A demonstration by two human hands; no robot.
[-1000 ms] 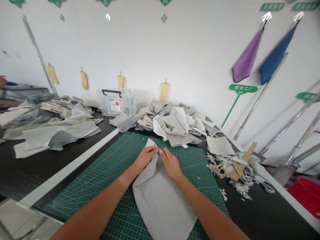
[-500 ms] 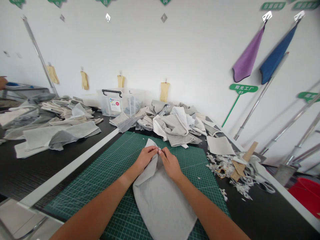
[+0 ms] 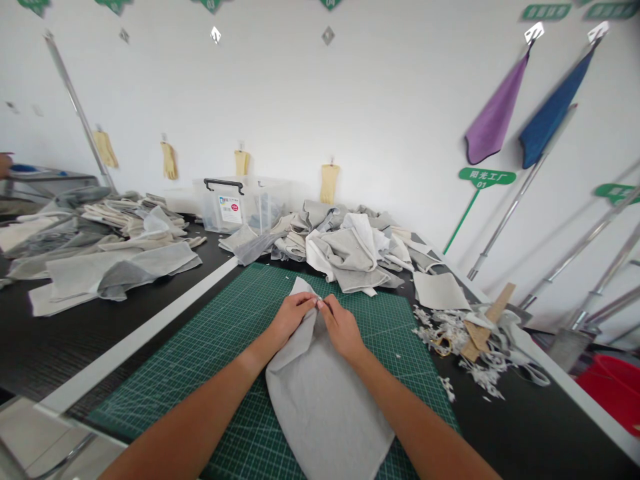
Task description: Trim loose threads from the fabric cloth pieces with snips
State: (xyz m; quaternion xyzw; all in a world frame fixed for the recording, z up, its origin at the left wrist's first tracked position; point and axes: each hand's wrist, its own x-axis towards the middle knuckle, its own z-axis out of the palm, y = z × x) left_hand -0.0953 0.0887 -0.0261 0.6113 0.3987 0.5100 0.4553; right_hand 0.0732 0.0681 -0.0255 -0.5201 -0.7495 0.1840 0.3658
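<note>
A light grey cloth lies over the green cutting mat, its near end running off the bottom of the view. My left hand pinches the far part of the cloth, where a fold rises. Right beside it, my right hand is closed on the same spot, and the fingertips of both hands nearly meet. Whatever small detail sits between the fingertips is too small to make out. A pale corner of the cloth sticks out beyond my left fingers.
Behind the mat is a heap of grey and white cloths; another cloth pile lies left. A clear plastic box stands at the back. On the right are white scraps, scissors, a wooden piece and a red bucket.
</note>
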